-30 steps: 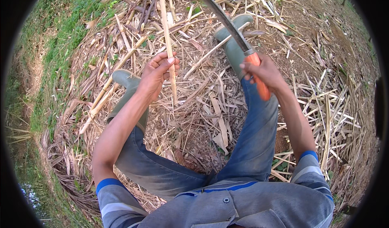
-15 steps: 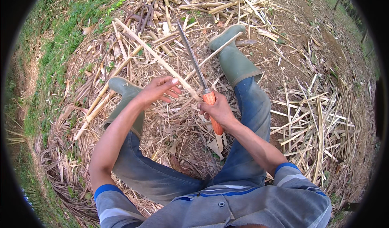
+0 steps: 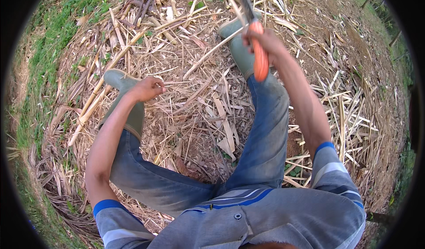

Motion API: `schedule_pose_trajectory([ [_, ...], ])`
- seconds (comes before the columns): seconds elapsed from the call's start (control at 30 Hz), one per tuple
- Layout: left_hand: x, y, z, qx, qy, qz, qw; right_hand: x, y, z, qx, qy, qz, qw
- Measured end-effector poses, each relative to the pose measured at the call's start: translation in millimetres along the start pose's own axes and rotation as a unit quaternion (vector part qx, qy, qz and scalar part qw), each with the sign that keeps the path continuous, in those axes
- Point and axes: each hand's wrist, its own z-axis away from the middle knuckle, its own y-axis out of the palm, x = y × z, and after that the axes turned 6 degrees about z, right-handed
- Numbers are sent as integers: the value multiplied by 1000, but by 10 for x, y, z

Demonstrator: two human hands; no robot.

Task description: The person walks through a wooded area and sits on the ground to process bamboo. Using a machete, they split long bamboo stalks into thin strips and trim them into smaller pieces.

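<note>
My right hand (image 3: 268, 44) is raised over the right boot, closed around the orange handle of a machete (image 3: 261, 67). Its dark blade points up past the top edge of the view. A pale split strip (image 3: 233, 4), which looks like bamboo or cane, runs beside the blade, its near end at the same hand's fingers; both are slightly blurred. My left hand (image 3: 148, 88) hovers by the left boot (image 3: 121, 81), fingers loosely curled, with nothing visible in them. A thin pale stick (image 3: 212, 54) slants from the ground toward the right boot (image 3: 241, 50).
Split pale strips (image 3: 343, 125) lie in a loose heap to the right of my right leg. Longer canes (image 3: 108, 72) rest on the left beyond the boot, and more cut pieces are scattered at the far side. Shavings and dry leaves litter the ground between my legs; grass (image 3: 53, 50) grows far left.
My right hand has swung up and away with the machete and the pale strip, from between my knees to above the right boot. My left hand has drawn back left, its fingers curling.
</note>
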Motion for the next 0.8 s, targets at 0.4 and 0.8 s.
schedule_pose_trajectory([
  [0.4,-660,144,-1280,-174,105,-143,969,-671,-95,45,-262,-192,-194,926],
  [0.8,-1204,932,-2433,-278,122,-133,943,-1230,39,291,-225,-93,-191,951],
])
